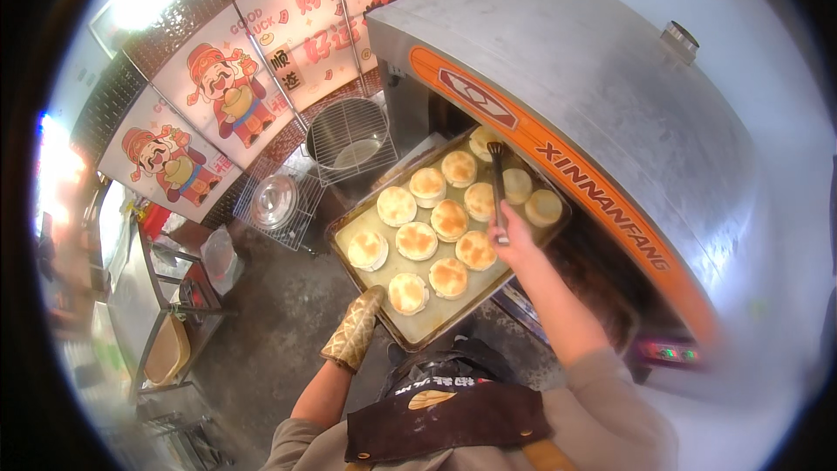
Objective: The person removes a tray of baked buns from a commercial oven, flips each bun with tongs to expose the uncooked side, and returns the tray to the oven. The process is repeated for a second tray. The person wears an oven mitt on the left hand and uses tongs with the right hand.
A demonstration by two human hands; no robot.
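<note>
A metal baking tray holds several round flatbreads with browned tops. It sticks out from the oven opening. My left hand, in a patterned beige oven mitt, is closed on the tray's near left corner. My right hand grips black tongs by the handle; their tip rests at a bread at the back of the tray, near two paler breads on the right.
A steel oven with an orange band fills the right. A wire rack lies over a steel pot behind the tray, beside another rack with a lid. A steel table stands at left, before decorated wall panels.
</note>
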